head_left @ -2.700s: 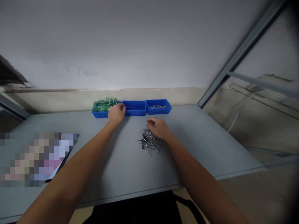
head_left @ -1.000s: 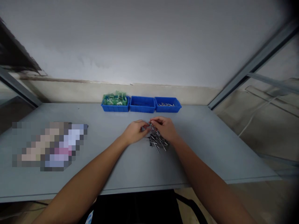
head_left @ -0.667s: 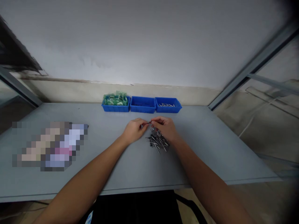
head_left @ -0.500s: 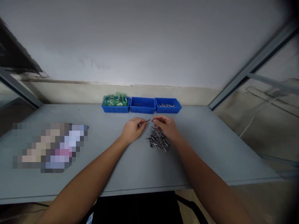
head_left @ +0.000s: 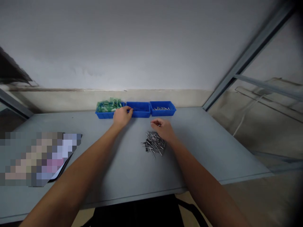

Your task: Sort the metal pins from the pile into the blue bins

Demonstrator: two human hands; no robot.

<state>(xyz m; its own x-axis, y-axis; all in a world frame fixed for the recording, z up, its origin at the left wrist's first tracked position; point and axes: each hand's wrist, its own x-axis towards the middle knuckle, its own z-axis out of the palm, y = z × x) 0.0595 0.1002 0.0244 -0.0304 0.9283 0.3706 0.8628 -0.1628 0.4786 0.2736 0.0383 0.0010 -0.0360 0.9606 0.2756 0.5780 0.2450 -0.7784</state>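
My left hand (head_left: pixel 122 116) is at the front left part of the middle blue bin (head_left: pixel 142 114), its thumb and fingers pinched together over the rim; a thin dark screw seems to stick out from the fingertips into the bin. My right hand (head_left: pixel 163 127) hovers just above and behind a pile of metal screws (head_left: pixel 153 143), its fingers curled together; what they hold, if anything, is too small to make out. The pile lies loose on the grey table (head_left: pixel 127 170).
The left blue bin (head_left: pixel 104 115) is heaped with green packets (head_left: pixel 107 106). Silvery screws lie in the right blue bin (head_left: pixel 163 113). A phone-like device with a blurred screen (head_left: pixel 62 154) rests on the table at the left. A wall (head_left: pixel 151 47) stands behind.
My left hand has moved forward and left with the dark screw, from beside the pile to the middle bin. My right hand stays near the pile. The view has shifted slightly.
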